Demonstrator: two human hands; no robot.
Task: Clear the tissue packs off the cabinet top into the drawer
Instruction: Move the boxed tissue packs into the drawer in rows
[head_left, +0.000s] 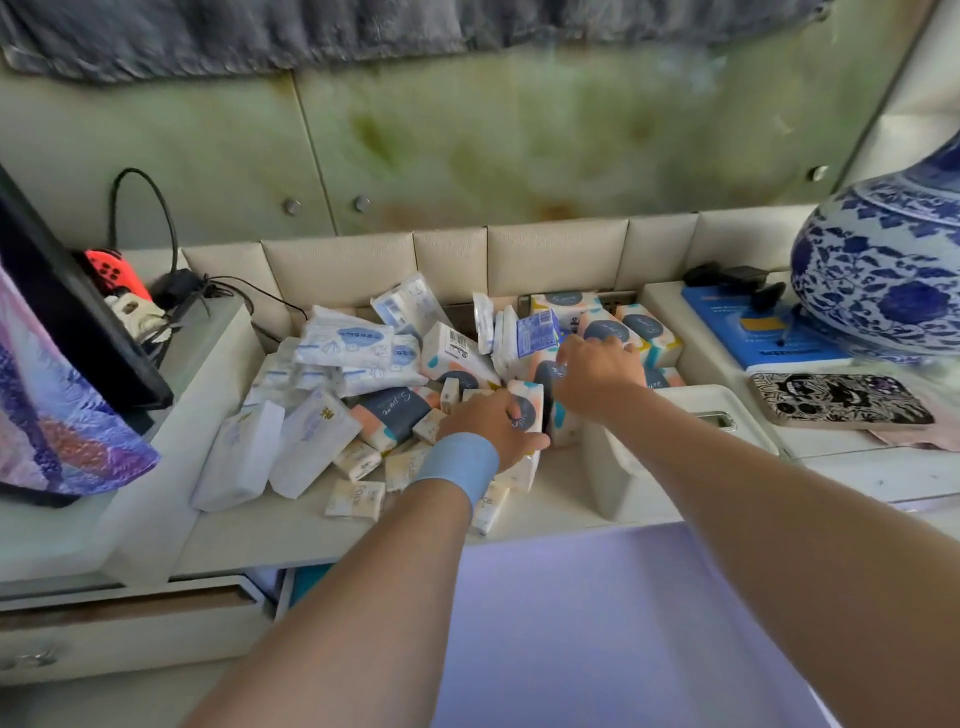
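The tissue packs (363, 374) lie in a loose heap on the cabinet top (291, 530). The heap spreads from under both our hands out to the left and back to the padded wall (556, 254). Our left hand (493, 426), with a blue wristband (457, 467) at the wrist, curls fingers and thumb round one upright dark-circled pack (525, 410) at the near right edge of the heap. Our right hand (597, 374) reaches just beyond it, fingers bent down onto the packs further back; we cannot tell whether it grips one.

Just right of our right wrist stands a white box (618, 467). Further right lie a patterned flat case (841, 400) and a blue book (748, 338), with a blue-and-white vase (883, 270) behind them. Far left of our left hand, past the heap, are a dark screen (67, 312), a red controller (111, 270) and a black cable (145, 208). Below and to the left of our left forearm is the drawer (130, 639), its front standing slightly out.
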